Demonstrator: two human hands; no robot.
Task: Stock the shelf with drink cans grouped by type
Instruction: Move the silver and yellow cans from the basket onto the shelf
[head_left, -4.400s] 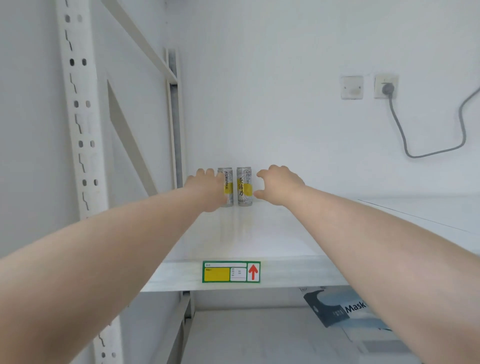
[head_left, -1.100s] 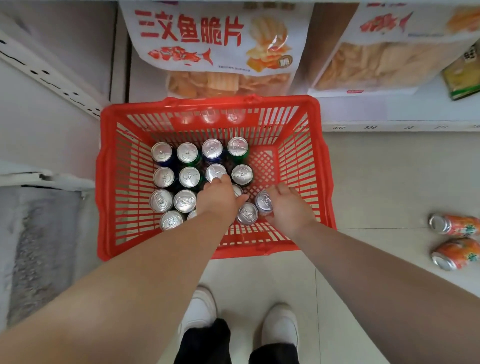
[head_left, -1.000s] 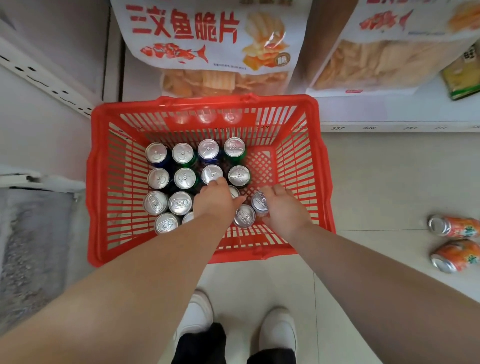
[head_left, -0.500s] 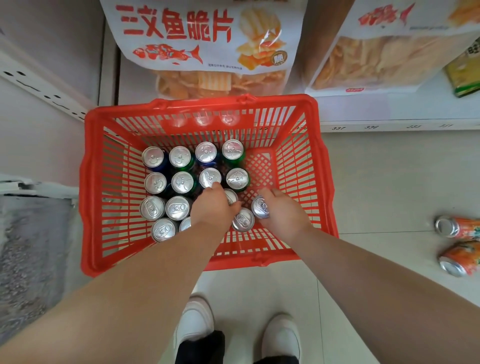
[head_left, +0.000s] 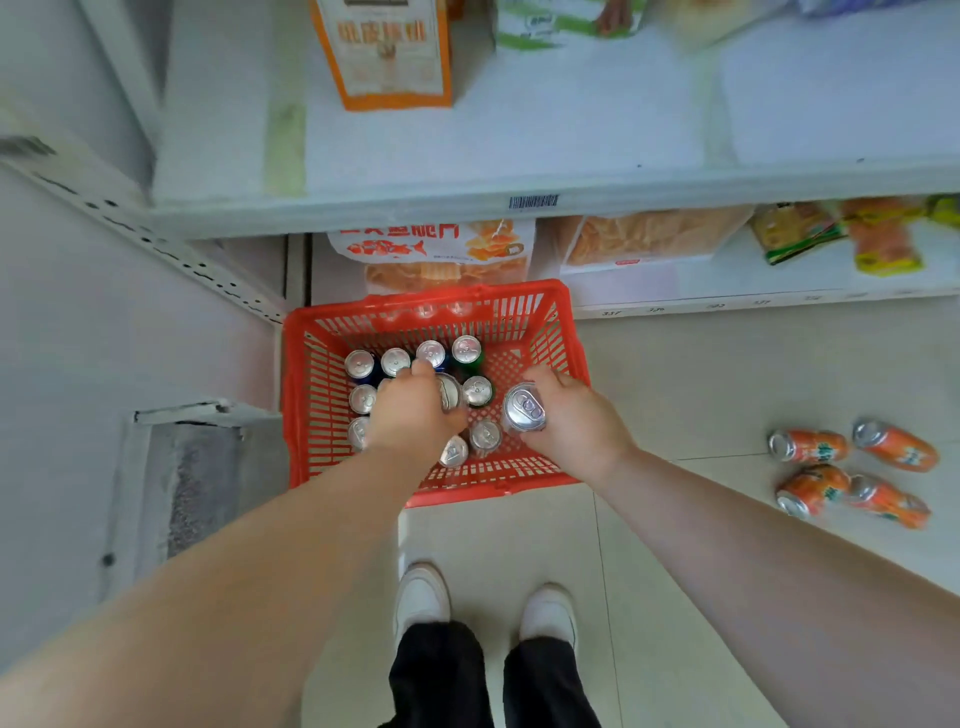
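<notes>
**A:** What are the hands doing over the red basket (head_left: 311, 410)?

**B:** The right hand (head_left: 576, 421) is wrapping its fingers and thumb round one drink can (head_left: 524, 409) and holding it above the basket's right side. The left hand (head_left: 413, 413) is curling over a second can (head_left: 448, 391) near the basket's middle. Its fingertips are tucked underneath, so I'm judging that to be a grip rather than seeing it fully.

**A:** What could be going wrong from here?

**B:** The packed cans (head_left: 431, 353) are standing tight together inside the basket, so a can coming up could be tipping a neighbour. Each hand is managing smooth metal alone, so one could be slipping back into the basket. Mostly lids are showing, so types could be getting mixed.

**A:** And what are you struggling to see?

**B:** Both held cans are hiding their labels. Some basket cans are lying under the left hand. The orange cans (head_left: 810, 447), well right of the basket on the floor, are blurring. Whether the white shelf (head_left: 363, 210) beyond the basket is the one being stocked, I cannot tell.
</notes>
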